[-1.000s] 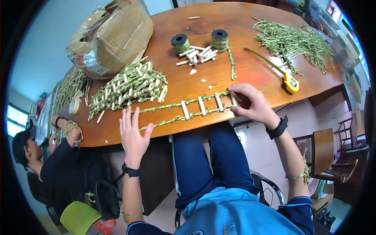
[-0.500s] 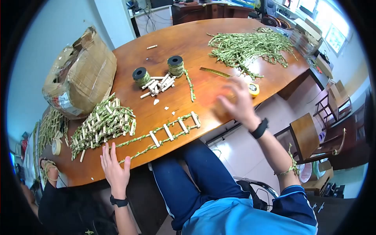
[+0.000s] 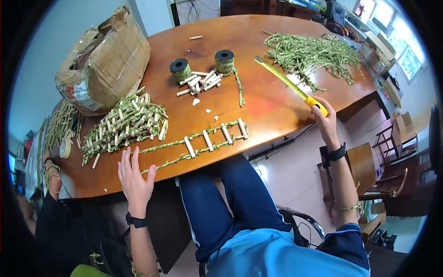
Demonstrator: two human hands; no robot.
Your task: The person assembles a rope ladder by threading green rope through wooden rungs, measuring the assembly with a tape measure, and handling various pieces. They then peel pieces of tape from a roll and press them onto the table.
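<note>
My right hand (image 3: 328, 125) is closed around a yellow tape measure (image 3: 318, 104) at the table's right edge. Its blade (image 3: 282, 79) extends towards the far side of the table. Fingers spread, my left hand (image 3: 135, 177) rests at the near edge, by the loose ends of a small rope ladder; whether the fingertips press on the cord cannot be told. The ladder (image 3: 207, 140) lies flat, made of two green leafy cords with several pale wooden rungs. Left of it is a pile of similar ladders (image 3: 124, 121).
Two spools of green cord (image 3: 181, 71) stand by loose wooden sticks (image 3: 203, 83). A torn cardboard box (image 3: 115, 60) is at the left, a heap of green cords (image 3: 314, 55) far right. A roll of tape (image 3: 65, 148) lies near another person's arm (image 3: 54, 182).
My right hand has reached the tape measure, closed on it and swung it so the blade angles across the table. My left hand stays spread beside the ladder. The view has shifted slightly.
</note>
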